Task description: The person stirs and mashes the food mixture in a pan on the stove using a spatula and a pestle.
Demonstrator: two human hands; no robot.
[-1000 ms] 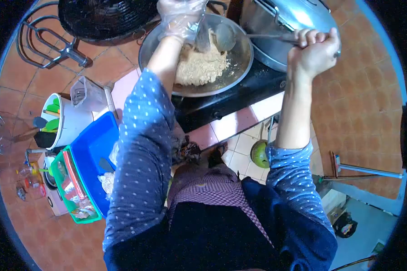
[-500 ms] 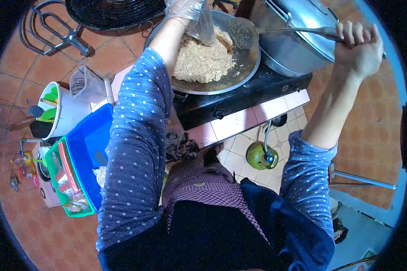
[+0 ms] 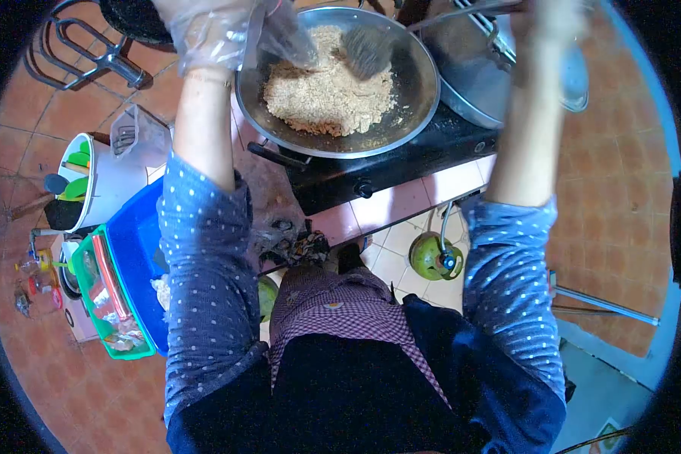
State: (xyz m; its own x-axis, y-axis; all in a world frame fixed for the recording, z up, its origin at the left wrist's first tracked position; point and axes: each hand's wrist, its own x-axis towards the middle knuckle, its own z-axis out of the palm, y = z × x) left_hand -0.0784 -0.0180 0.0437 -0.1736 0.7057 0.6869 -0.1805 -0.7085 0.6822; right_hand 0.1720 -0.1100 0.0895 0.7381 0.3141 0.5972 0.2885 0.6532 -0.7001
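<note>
A wide metal pan (image 3: 412, 132) sits on the black stove (image 3: 329, 178), holding a heap of crumbly beige food (image 3: 329, 102). My left hand (image 3: 219, 34), in a clear plastic glove, is over the pan's left rim; its fingers are blurred and partly cut off by the top edge. My right hand (image 3: 556, 23), smeared by motion at the upper right, is closed on the long handle of a metal spatula. The spatula's dark blade (image 3: 367, 53) rests at the back of the heap.
Right of the pan stands a large lidded metal pot (image 3: 461, 83). On the left are a white bucket of utensils (image 3: 113, 185), a blue tub (image 3: 140, 257), a green basket (image 3: 102, 303) and a metal frame (image 3: 121, 68). A green gas cylinder (image 3: 431, 257) is below the stove.
My left hand has moved left from over the heap to the pan's left side. My right hand has moved up and a little left, and the spatula's blade has shifted left over the food.
</note>
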